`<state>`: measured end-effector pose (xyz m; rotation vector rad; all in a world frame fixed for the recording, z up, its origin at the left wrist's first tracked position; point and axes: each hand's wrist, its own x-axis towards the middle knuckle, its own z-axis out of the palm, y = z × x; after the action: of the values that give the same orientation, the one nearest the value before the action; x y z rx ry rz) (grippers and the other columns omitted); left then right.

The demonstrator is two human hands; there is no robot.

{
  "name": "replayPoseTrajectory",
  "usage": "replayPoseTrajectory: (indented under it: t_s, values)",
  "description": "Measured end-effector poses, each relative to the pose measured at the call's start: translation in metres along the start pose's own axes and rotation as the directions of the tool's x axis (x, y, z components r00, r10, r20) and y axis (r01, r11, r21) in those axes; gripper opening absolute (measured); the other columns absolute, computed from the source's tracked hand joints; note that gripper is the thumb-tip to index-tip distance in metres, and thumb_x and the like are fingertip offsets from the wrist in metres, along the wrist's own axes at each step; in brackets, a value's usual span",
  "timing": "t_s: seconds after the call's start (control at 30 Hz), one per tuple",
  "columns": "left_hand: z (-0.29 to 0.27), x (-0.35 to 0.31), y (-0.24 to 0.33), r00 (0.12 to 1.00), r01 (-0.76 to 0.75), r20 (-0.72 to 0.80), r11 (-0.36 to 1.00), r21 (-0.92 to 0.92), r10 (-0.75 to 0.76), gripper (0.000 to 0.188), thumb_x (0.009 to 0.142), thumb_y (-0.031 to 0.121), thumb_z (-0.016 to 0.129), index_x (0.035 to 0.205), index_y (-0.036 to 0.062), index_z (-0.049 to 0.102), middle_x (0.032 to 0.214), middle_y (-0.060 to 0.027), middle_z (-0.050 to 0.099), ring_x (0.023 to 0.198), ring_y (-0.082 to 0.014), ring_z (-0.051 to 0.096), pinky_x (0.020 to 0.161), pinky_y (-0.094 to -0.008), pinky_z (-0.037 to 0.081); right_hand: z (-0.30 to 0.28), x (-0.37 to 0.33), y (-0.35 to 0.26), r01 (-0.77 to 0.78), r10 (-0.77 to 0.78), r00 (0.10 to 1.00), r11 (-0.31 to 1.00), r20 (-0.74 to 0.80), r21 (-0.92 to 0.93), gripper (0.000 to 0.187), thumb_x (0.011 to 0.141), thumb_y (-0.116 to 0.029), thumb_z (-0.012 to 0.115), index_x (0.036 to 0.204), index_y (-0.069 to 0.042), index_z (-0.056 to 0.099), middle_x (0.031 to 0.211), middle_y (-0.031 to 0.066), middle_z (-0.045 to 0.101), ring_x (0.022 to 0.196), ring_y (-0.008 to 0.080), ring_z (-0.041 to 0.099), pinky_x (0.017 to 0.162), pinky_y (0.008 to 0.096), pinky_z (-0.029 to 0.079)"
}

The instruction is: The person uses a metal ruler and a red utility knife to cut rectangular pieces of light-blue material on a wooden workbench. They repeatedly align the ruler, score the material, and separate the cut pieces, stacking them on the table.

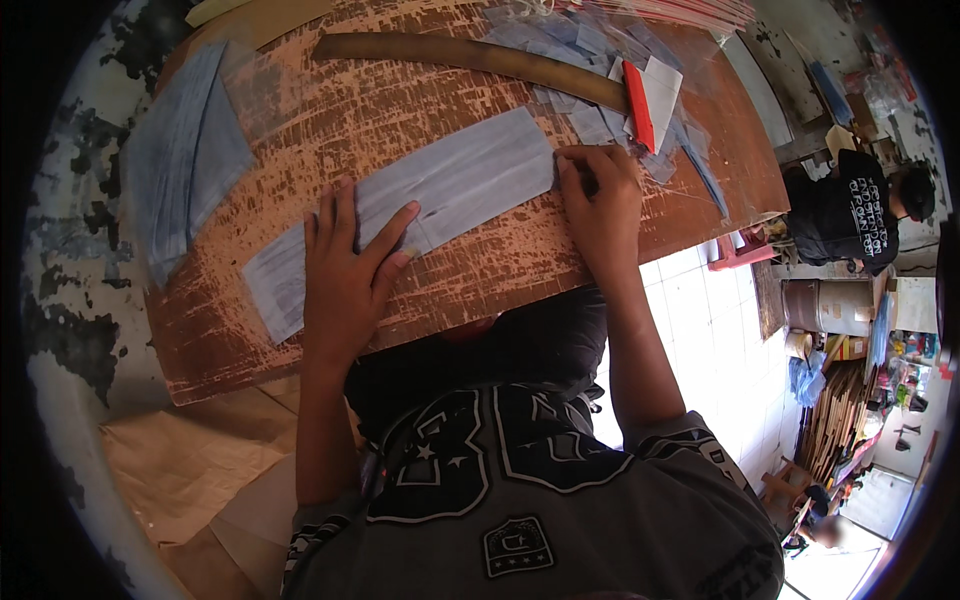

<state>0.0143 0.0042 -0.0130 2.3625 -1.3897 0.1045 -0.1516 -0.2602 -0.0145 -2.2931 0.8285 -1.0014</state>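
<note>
A long pale blue-grey sheet (455,185), thin and flat, lies slantwise on the worn brown table (300,140). My left hand (345,265) rests on its left part with the fingers spread and holds nothing. At the sheet's right end, my right hand (605,190) is closed in a pinch against the edge, its fingers curled. What lies inside that pinch is mostly hidden. Just beyond the right hand is a red, narrow, stiff object (638,108) on pale scraps. A long brown flat strip (470,62) runs across the table behind the sheet.
A stack of blue-grey sheets (185,150) lies at the table's left. Clear and bluish offcuts (590,50) crowd the far right. Brown paper (200,460) is below the table on the left. Another person (865,210) is off to the right, beyond the white tiled floor (700,340).
</note>
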Motion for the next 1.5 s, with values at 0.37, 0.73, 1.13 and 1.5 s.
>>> replayPoseTrajectory:
  t_s: [0.37, 0.73, 1.13, 1.5]
  values:
    - [-0.0015, -0.0019, -0.0003, 1.0, -0.011, -0.026, 1.0, -0.004, 0.01, 0.045, 0.109, 0.047, 0.058, 0.151, 0.0362, 0.068, 0.174, -0.0258, 0.034, 0.161, -0.0489, 0.031, 0.131, -0.065, 0.021, 0.0009, 0.0014, -0.005, -0.025, 0.025, 1.0, 0.999, 0.007, 0.024, 0.014, 0.093, -0.007, 0.078, 0.106, -0.003, 0.08, 0.099, 0.0134, 0.071, 0.092, 0.0309, 0.067, 0.082, 0.0428, 0.054]
    - [0.0005, -0.0033, -0.0026, 1.0, -0.013, -0.02, 0.999, -0.034, 0.012, 0.049, 0.11, 0.054, 0.052, 0.151, 0.0337, 0.068, 0.176, -0.0256, 0.032, 0.163, -0.0488, 0.028, 0.132, -0.0645, 0.018, 0.0014, 0.002, -0.001, 0.017, -0.017, 1.0, 1.0, 0.012, -0.004, 0.014, 0.095, -0.007, 0.077, 0.108, -0.005, 0.081, 0.097, 0.0118, 0.071, 0.086, 0.0272, 0.067, 0.081, 0.041, 0.055]
    - [-0.0049, 0.0006, 0.0043, 1.0, 0.001, 0.016, 1.0, -0.004, 0.0, 0.047, 0.111, 0.05, 0.052, 0.152, 0.0335, 0.068, 0.174, -0.0261, 0.035, 0.163, -0.0476, 0.029, 0.132, -0.0637, 0.02, -0.0002, 0.0002, 0.0003, 0.022, -0.022, 1.0, 0.999, -0.004, 0.024, 0.014, 0.095, -0.008, 0.076, 0.108, -0.005, 0.08, 0.097, 0.0132, 0.07, 0.091, 0.0311, 0.066, 0.083, 0.044, 0.053]
    - [-0.0031, -0.0006, 0.0029, 1.0, -0.002, 0.006, 1.0, -0.012, 0.002, 0.045, 0.109, 0.045, 0.058, 0.151, 0.0331, 0.068, 0.175, -0.0242, 0.035, 0.162, -0.0481, 0.03, 0.132, -0.0634, 0.02, 0.0006, 0.0009, 0.0014, 0.035, -0.034, 0.999, 0.999, -0.032, 0.02, 0.014, 0.1, -0.005, 0.067, 0.111, -0.004, 0.076, 0.097, 0.016, 0.068, 0.092, 0.0357, 0.065, 0.084, 0.047, 0.052]
